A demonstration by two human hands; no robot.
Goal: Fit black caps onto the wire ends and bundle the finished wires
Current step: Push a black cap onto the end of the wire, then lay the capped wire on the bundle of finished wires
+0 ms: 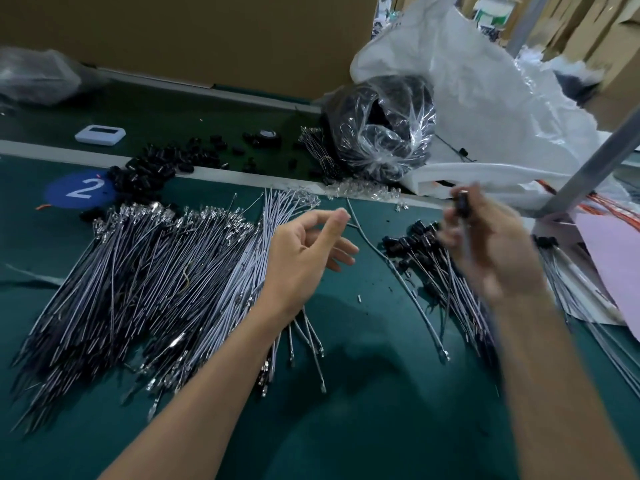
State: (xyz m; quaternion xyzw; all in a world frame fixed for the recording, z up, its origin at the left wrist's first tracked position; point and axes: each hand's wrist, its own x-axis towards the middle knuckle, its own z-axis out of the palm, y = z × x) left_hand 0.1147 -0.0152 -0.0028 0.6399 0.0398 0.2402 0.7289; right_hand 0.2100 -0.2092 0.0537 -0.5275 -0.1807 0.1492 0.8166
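Capping step: right hand point(491, 247) pinches cap point(462, 202). Left hand point(301, 251) curls by wire point(391, 265), grip unclear; next, align wire with cap.

White "2" on blue disc point(80, 188) (tabletop)

A green work table point(346, 427); a brown cardboard wall point(207, 36) behind; a grey metal post point(595, 161) at right.

Over the green surface point(363, 427), the blurred right hand point(491, 247) pinches a black cap point(462, 202) above the capped wires point(450, 278). The left hand point(308, 247) hovers beside the uncapped wire pile point(138, 271) toward the left edge, fingertips near one loose wire point(408, 289).
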